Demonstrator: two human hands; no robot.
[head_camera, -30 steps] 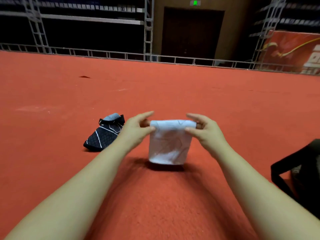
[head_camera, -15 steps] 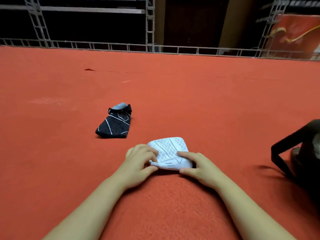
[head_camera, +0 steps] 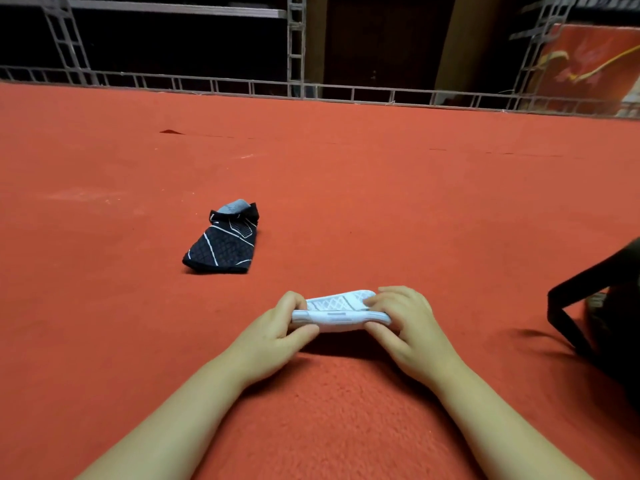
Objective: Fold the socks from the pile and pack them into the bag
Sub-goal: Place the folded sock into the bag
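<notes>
I see one carrying surface: a red-orange carpeted floor (head_camera: 381, 188) with a coarse, fuzzy nap, running back to a low metal railing (head_camera: 346, 93) at its far edge. Lying directly on it, left of centre, is a black sock (head_camera: 221, 245), folded, with white line markings and a grey cuff turned toward the railing. At the right border a black bag (head_camera: 602, 306) sits on the carpet, only partly in view, its strap standing up in a loop. A white sock (head_camera: 341, 310) is held low over the near carpet; I cannot tell whether it touches. A small dark mark (head_camera: 169, 132) shows on the far carpet.
</notes>
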